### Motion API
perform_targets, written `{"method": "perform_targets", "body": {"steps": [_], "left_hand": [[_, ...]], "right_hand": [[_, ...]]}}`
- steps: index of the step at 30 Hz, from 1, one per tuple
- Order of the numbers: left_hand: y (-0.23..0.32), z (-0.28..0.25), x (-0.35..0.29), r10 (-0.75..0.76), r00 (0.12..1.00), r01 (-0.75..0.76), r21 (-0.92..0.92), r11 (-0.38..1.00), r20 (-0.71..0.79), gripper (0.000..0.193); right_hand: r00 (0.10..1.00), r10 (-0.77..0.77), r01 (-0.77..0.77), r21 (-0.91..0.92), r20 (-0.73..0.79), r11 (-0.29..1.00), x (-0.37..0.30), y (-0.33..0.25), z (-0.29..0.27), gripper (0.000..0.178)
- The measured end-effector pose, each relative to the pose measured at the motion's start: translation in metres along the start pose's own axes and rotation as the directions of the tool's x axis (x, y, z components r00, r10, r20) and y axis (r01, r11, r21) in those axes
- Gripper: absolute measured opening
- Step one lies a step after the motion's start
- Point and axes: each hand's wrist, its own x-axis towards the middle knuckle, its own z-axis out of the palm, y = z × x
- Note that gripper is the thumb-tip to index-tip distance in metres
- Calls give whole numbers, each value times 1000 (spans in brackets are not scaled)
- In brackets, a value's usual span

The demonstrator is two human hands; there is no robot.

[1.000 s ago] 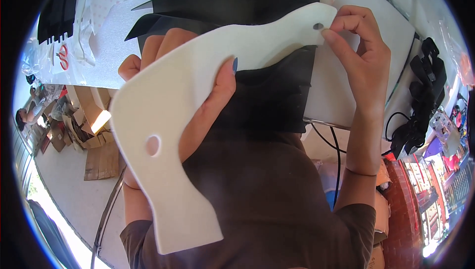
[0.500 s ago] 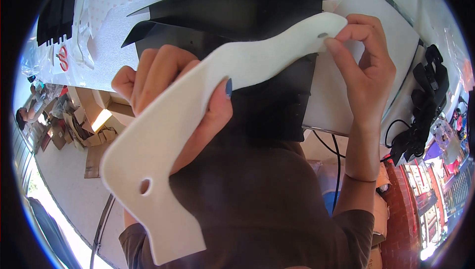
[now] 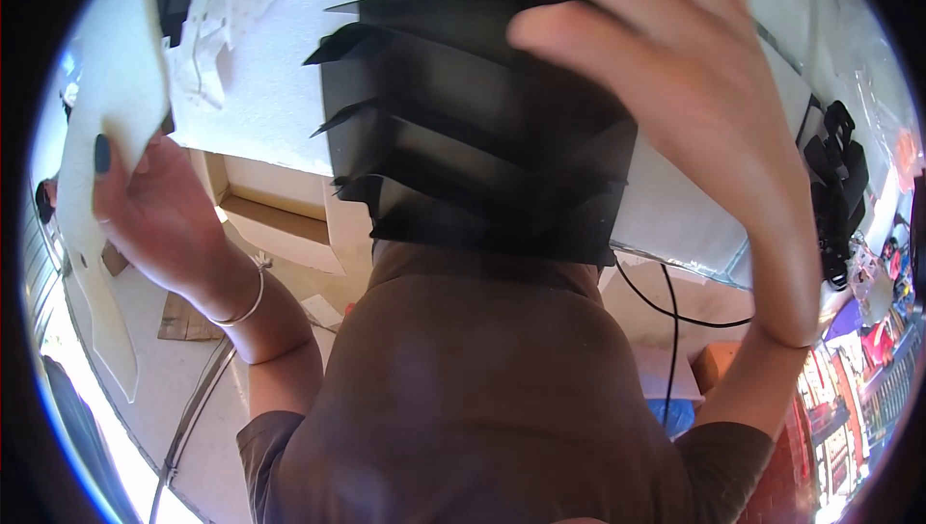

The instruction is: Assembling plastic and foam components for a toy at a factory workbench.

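At the left edge, my left hand [image 3: 169, 211] is closed around a long, curved, flat white foam-like piece [image 3: 111, 61], its thumb pressed on the face. The piece hangs roughly upright, with its lower tip beside my forearm and a small hole near its middle. In front of my body lie several overlapping black sheets [image 3: 453, 153] with curled, pointed left ends. Over their far right corner is my right hand [image 3: 666, 61], blurred, with thumb and fingers apart. The topmost sheet's edge shows between thumb and forefinger, but no grip on it is visible.
White table [image 3: 260, 129] under the sheets, with clear plastic wrapping [image 3: 207, 61] at far left. Black straps or buckles [image 3: 839, 177] lie at the right edge. Cardboard boxes [image 3: 275, 206] stand on the floor to the left; black cables [image 3: 670, 350] hang at the right.
The white piece has swung from in front of me to the far left in my left hand. My right hand has let go of its end and moved left over the black sheets.
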Motion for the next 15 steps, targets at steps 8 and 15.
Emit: {"method": "perform_targets", "body": {"steps": [8, 15], "left_hand": [[-10, 21, -41, 90, 937, -97, -5, 995, -338, 35], [-6, -19, -51, 102, 948, -145, -124, 982, -300, 38]], "right_hand": [[772, -404, 451, 25, 490, 892, 36, 11, 17, 16], [915, -180, 281, -250, 360, 927, 14, -17, -41, 12]]}}
